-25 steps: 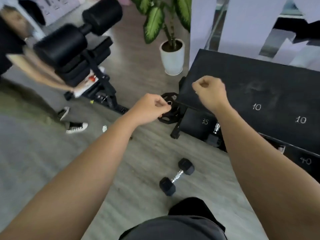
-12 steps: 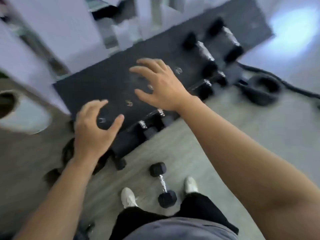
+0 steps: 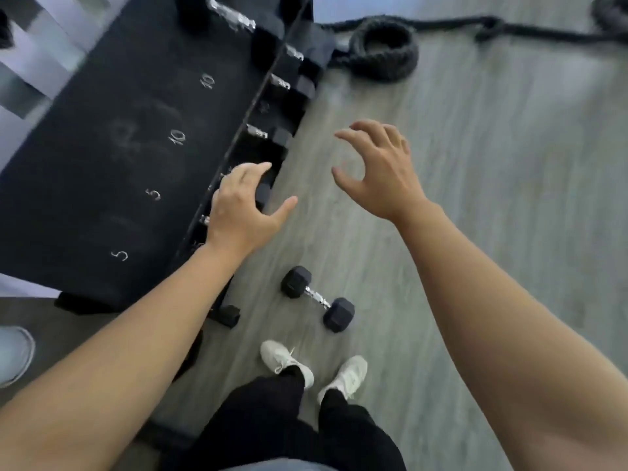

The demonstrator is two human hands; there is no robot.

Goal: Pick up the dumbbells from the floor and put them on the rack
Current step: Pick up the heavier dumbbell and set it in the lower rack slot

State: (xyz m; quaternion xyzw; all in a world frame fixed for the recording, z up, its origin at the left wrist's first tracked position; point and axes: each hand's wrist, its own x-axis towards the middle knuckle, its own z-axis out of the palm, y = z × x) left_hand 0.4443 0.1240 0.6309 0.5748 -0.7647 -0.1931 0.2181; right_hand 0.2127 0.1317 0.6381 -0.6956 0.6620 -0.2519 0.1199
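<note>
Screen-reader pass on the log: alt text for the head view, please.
Both hands, left and right, hang open and empty above a small black dumbbell on the grey floor, beside a black rack chalked 5 and 10.

Soft, even daylight fills the scene, brightest on the pale floor (image 3: 492, 198) toward its far right corner, and shadows are faint, only a small dark patch under the dumbbell (image 3: 317, 299). Motion blur smears the whole frame: the chalked numbers on the dark rack (image 3: 112, 158) are fuzzy, the coiled rope (image 3: 384, 51) is soft, and the fingertips of the left hand (image 3: 244, 212) and the right hand (image 3: 377, 171) lack crisp outlines. The wide lens stretches both forearms large at the bottom corners and bends the rack's edge.
</note>
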